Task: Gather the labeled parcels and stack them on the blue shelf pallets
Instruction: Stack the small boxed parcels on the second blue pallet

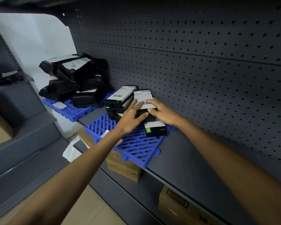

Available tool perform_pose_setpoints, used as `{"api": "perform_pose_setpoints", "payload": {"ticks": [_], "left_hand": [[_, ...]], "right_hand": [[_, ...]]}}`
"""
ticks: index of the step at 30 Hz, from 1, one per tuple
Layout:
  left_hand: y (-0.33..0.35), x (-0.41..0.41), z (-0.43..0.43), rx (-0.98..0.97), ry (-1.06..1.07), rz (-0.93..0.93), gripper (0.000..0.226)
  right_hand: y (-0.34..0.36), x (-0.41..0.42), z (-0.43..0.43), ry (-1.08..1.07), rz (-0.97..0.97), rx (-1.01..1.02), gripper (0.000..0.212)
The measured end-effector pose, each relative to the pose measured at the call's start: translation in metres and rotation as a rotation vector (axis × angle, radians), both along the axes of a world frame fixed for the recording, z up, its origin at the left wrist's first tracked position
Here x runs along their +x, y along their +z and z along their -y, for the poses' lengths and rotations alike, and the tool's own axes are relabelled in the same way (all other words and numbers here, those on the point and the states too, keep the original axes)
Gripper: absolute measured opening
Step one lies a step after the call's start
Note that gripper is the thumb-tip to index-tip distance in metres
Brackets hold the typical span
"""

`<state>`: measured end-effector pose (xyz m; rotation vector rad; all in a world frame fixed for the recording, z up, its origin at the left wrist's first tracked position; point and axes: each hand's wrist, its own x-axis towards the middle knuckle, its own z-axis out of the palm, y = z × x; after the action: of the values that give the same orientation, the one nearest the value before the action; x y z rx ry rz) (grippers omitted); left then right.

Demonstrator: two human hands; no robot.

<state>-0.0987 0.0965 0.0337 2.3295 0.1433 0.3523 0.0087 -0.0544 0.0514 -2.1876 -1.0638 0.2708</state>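
Note:
Two blue slatted pallets lie on a grey shelf. On the near pallet point(136, 146) stand stacks of black boxes with white barcode labels. My left hand point(131, 119) and my right hand point(162, 112) both rest on the top labeled box point(143, 96) of the middle stack, fingers spread over its label and front edge. A second stack point(118, 98) stands just left of it. One more labeled box point(155, 129) lies lower, at the right, by my right wrist. The far pallet point(71, 109) carries a heap of black plastic-wrapped parcels point(75, 75) with white labels.
A dark pegboard wall point(201, 62) backs the shelf. Bare grey shelf point(193, 163) extends right of the near pallet. Cardboard boxes point(125, 166) sit on the lower shelf under the pallet, with another carton point(177, 203) at bottom right. A neighbouring shelf unit point(15, 111) stands to the left.

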Motion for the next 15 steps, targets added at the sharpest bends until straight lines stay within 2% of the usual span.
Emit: {"api": "perform_pose_setpoints", "payload": {"ticks": [11,15], "left_hand": [[0.007,-0.016,0.035,0.088,-0.054,0.041,0.067],[0.003,-0.02,0.048,0.221,-0.104,-0.025,0.073]], "right_hand": [[0.009,-0.013,0.046,-0.013,0.037,-0.01,0.05],[0.0,-0.019,0.063,-0.033,0.059,-0.071,0.051]]}}
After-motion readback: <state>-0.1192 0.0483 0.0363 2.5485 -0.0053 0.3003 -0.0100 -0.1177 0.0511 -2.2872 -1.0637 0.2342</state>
